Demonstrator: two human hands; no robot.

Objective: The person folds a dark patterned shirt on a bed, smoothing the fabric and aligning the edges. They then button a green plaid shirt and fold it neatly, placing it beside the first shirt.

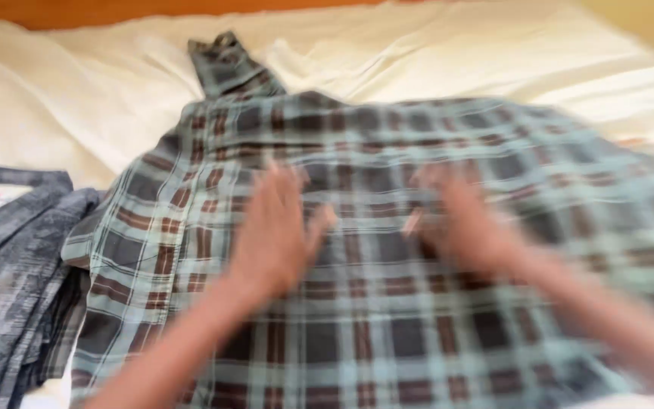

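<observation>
— What do we have under our hands?

— A plaid shirt [372,303], pale blue with dark grey and brown checks, spread flat over the cream sheet of the bed [77,98]. It fills the middle and right of the view, and one sleeve [228,68] runs up toward the far edge.

— And our left hand [270,235]?

— It lies open, palm down on the cloth near the shirt's middle, fingers spread and pointing away from us. It grips nothing.

— The right hand [467,223]?

— Also flat on the shirt, just right of the left one. It is badly blurred; it looks open, and we see no cloth pinched in it.

— Anything beside the shirt?

— A grey-blue garment [9,257] lies folded at the left edge, touching the plaid shirt's side.
</observation>
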